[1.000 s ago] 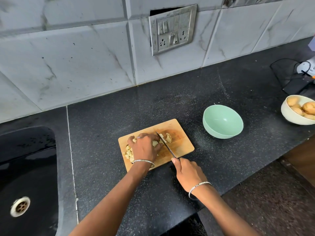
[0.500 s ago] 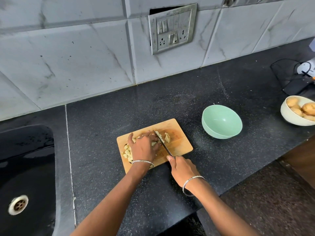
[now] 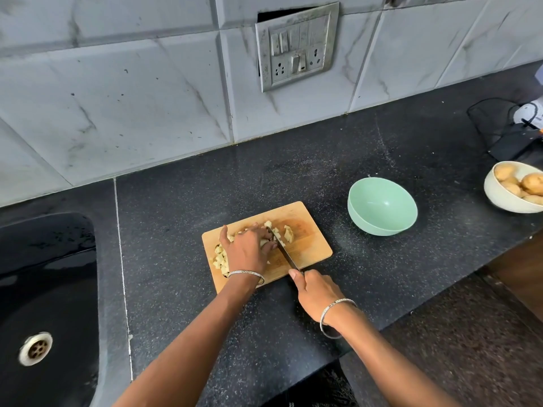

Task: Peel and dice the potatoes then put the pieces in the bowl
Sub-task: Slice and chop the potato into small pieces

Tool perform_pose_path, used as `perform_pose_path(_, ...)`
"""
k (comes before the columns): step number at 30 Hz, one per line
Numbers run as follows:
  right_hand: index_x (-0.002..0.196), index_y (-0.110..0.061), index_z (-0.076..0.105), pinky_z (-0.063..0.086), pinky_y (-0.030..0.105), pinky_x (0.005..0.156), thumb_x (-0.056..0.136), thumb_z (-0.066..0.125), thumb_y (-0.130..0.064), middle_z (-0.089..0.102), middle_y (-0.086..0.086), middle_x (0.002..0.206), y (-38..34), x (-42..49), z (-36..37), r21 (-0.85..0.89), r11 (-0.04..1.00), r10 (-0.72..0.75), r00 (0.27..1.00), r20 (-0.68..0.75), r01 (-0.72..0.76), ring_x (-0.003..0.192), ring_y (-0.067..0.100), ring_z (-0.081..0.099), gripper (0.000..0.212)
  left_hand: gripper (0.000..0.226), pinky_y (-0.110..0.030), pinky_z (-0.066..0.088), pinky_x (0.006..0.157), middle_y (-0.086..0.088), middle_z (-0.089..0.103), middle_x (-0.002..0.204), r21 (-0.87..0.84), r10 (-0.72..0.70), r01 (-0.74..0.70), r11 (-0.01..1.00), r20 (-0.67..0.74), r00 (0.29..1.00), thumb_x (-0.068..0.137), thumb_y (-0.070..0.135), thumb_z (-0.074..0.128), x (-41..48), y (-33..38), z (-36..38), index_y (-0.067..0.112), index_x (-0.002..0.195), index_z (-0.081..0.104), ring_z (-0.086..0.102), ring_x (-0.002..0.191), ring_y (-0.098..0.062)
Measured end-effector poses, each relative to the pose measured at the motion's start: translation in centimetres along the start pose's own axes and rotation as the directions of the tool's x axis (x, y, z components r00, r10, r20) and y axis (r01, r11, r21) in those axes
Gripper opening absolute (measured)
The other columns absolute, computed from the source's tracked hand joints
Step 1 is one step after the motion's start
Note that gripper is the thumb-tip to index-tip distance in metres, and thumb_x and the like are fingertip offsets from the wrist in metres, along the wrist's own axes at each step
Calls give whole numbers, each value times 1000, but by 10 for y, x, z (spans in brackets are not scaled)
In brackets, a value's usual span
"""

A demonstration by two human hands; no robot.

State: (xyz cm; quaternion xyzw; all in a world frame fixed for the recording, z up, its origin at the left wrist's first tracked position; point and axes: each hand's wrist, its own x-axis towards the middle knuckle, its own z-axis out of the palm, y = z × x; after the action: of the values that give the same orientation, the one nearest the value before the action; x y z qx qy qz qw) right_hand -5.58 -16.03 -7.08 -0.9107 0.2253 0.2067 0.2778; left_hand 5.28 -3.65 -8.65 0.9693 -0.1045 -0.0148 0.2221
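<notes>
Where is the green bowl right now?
Head view: the green bowl sits empty on the counter, between the cutting board to its left and the white bowl.

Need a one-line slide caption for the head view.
Left hand steadies potato pieces on the cutting board while the right hand cuts with a knife; green bowl alongside sits empty.

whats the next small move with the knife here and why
Probably press the knife down through the potato pieces under the left hand. The right hand grips the handle, the blade is over the cutting board right beside that hand, and the green bowl holds no pieces yet.
</notes>
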Motion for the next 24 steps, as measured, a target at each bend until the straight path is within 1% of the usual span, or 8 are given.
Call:
perform_pose_path(2, 102, -12, 54, 45, 40, 80, 101, 22, -56, 59, 14, 107, 4, -5, 2, -13, 1000, -3, 1000, -9, 3, 100, 36, 59, 54, 15, -46, 3, 115, 16, 67, 114, -27, 6, -7, 1000, -34, 999, 83, 41, 69, 1, -1, 0, 34, 96, 70, 60, 110, -11)
perform_pose_path(4, 97, -16, 53, 46, 41, 81, 101, 21, -55, 60, 13, 107, 7, -11, 6, -48, 999, -23, 999, -45, 21, 101, 36, 59, 50, 16, -46, 5, 113, 16, 69, 108, -17, 13, -14, 1000, -52, 999, 83, 40, 70, 3, -5, 0, 33, 97, 69, 59, 110, -11)
perform_pose_path(8, 101, -17, 56, 42, 39, 73, 101, 21, -55, 64, 13, 107, 12, -14, 10, -128, 991, -61, 988, -144, 43, 101, 38, 60, 52, 26, -49, 11, 110, 13, 68, 109, 54, 24, -24, 998, -9, 1000, 81, 45, 70, 9, -10, -2, 36, 106, 66, 52, 120, -16)
perform_pose_path(10, 94, -20, 53, 41, 40, 72, 100, 19, -56, 64, 13, 104, 16, -13, 9, -117, 992, -75, 984, -164, 56, 101, 39, 60, 50, 31, -50, 14, 109, 13, 68, 108, 67, 29, -29, 997, 11, 1000, 80, 47, 70, 11, -10, -4, 37, 109, 65, 50, 122, -17)
perform_pose_path(12, 86, -22, 48, 44, 42, 76, 99, 18, -57, 64, 14, 101, 18, -11, 7, -69, 994, -90, 983, -163, 80, 100, 39, 59, 47, 30, -50, 17, 107, 13, 68, 109, 55, 37, -38, 998, 14, 999, 79, 45, 71, 12, -10, -6, 37, 108, 65, 49, 122, -17)
perform_pose_path(17, 80, -24, 43, 45, 44, 77, 98, 18, -60, 62, 13, 95, 14, -4, 1, 31, 994, -96, 979, -181, 103, 95, 38, 58, 47, 24, -46, 18, 105, 12, 68, 106, -3, 33, -33, 999, 16, 999, 78, 41, 73, 11, -7, -8, 34, 100, 67, 49, 120, -17)
perform_pose_path(21, 91, -18, 52, 43, 43, 77, 100, 18, -57, 63, 15, 99, 13, 5, 0, 17, 998, -50, 980, -191, 54, 99, 38, 59, 52, 20, -43, 20, 100, 16, 67, 100, -104, -11, 11, 995, 0, 1000, 76, 40, 74, 10, -6, -11, 35, 95, 67, 50, 115, -15)
perform_pose_path(24, 94, -17, 54, 39, 41, 74, 100, 18, -56, 63, 15, 103, 10, 9, 3, -4, 999, -43, 988, -147, 43, 100, 38, 59, 53, 22, -44, 24, 99, 21, 61, 92, -201, -34, 32, 979, -5, 999, 75, 36, 73, 10, -7, -14, 35, 96, 64, 51, 109, -12)
